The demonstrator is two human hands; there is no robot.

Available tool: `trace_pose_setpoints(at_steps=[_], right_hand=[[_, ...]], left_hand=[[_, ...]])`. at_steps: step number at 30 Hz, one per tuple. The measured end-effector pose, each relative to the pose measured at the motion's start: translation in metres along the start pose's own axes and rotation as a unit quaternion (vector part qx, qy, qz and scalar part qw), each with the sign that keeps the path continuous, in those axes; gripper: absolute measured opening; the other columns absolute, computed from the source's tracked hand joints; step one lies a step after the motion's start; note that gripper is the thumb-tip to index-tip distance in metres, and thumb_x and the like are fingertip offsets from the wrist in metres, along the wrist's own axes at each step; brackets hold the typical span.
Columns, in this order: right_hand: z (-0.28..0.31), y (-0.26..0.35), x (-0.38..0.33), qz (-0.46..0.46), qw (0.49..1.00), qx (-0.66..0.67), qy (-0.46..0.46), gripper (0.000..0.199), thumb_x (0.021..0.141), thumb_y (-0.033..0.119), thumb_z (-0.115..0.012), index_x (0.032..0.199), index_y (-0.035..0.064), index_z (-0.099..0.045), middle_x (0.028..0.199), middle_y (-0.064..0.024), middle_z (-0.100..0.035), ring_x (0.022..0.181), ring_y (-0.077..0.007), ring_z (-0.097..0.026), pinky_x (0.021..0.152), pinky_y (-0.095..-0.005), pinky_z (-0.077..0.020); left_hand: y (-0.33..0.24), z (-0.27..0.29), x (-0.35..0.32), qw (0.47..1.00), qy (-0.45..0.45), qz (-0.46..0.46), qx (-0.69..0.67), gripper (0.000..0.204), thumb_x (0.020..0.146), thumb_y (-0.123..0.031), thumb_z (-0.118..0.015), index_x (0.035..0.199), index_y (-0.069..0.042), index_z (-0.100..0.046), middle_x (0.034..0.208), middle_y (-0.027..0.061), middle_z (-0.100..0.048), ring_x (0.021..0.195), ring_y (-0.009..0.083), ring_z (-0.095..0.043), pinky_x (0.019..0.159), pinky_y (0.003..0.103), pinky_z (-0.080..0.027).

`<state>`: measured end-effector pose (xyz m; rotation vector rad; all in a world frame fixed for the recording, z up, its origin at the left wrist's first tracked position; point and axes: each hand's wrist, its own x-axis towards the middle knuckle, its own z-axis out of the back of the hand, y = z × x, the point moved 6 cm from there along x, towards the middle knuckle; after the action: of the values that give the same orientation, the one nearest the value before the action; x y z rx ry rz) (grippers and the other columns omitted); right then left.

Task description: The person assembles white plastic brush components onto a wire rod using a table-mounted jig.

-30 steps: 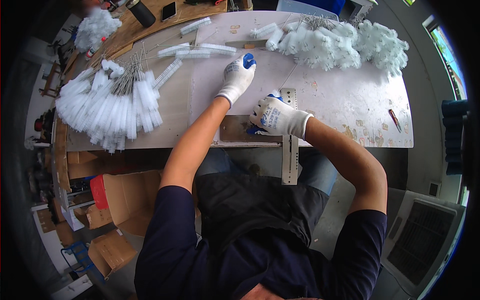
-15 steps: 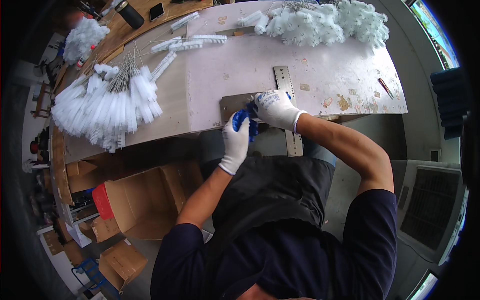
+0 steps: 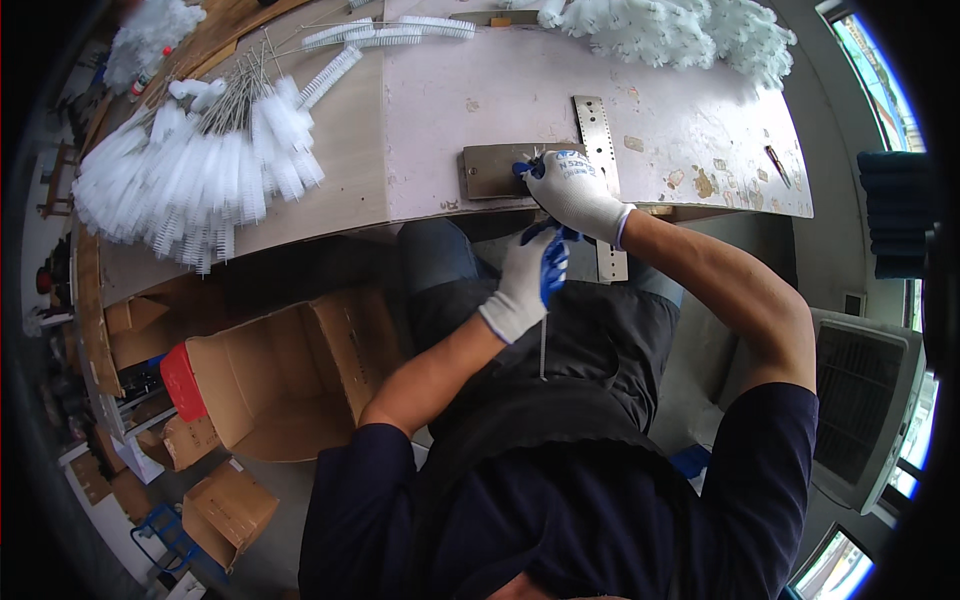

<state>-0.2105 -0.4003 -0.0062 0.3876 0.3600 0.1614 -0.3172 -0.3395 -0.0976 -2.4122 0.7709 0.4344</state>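
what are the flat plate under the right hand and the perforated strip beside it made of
Flat plate: looks like dull grey metal, worn matte surface. Perforated strip: seemingly lighter steel or aluminium, with a slight sheen and a row of punched holes. Right hand rests on the plate.

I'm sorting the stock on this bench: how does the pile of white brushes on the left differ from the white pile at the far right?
The left pile of brushes lies fanned out, each brush distinct, with bare wire stems showing; the far right pile is a tangled fluffy heap where single pieces are hard to tell. The left pile rests on the tan wooden board, the right pile on the pale worn tabletop. Both are white and bristly, and neither gloved hand touches them.
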Motion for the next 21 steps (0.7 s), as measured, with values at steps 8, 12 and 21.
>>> trace_pose_setpoints(at_steps=[8, 12, 21], right_hand=[[0.022, -0.016, 0.021, 0.234, 0.965, -0.077, 0.09, 0.057, 0.086, 0.054, -0.065, 0.101, -0.0013, -0.063, 0.085, -0.0174, -0.068, 0.083, -0.0327, -0.068, 0.076, -0.0399, -0.0531], [0.008, -0.007, 0.026, 0.297, 0.924, -0.233, 0.058, 0.039, 0.085, 0.037, -0.065, 0.106, 0.0044, -0.061, 0.09, -0.0155, -0.068, 0.089, -0.0321, -0.068, 0.078, -0.0425, -0.0523], [-0.004, -0.018, 0.028, 0.357, 0.903, -0.234, -0.05, 0.031, 0.079, 0.029, -0.066, 0.093, 0.0027, -0.059, 0.088, -0.0114, -0.066, 0.086, -0.027, -0.067, 0.073, -0.0386, -0.0523]], left_hand=[[-0.123, 0.02, -0.027, 0.887, -0.017, -0.054, 0.459, 0.02, 0.095, -0.011, -0.054, 0.088, 0.003, -0.066, 0.069, -0.0003, -0.06, 0.061, 0.0048, -0.051, 0.058, 0.022, -0.042], [-0.147, 0.011, -0.026, 0.775, 0.016, -0.06, 0.629, 0.017, 0.093, -0.01, -0.058, 0.092, 0.004, -0.067, 0.079, 0.0059, -0.069, 0.074, 0.0106, -0.06, 0.074, 0.028, -0.049], [-0.18, -0.005, -0.013, 0.619, 0.041, -0.104, 0.778, 0.017, 0.089, -0.017, -0.064, 0.093, -0.001, -0.068, 0.08, 0.0137, -0.068, 0.074, 0.0282, -0.066, 0.072, 0.037, -0.051]])
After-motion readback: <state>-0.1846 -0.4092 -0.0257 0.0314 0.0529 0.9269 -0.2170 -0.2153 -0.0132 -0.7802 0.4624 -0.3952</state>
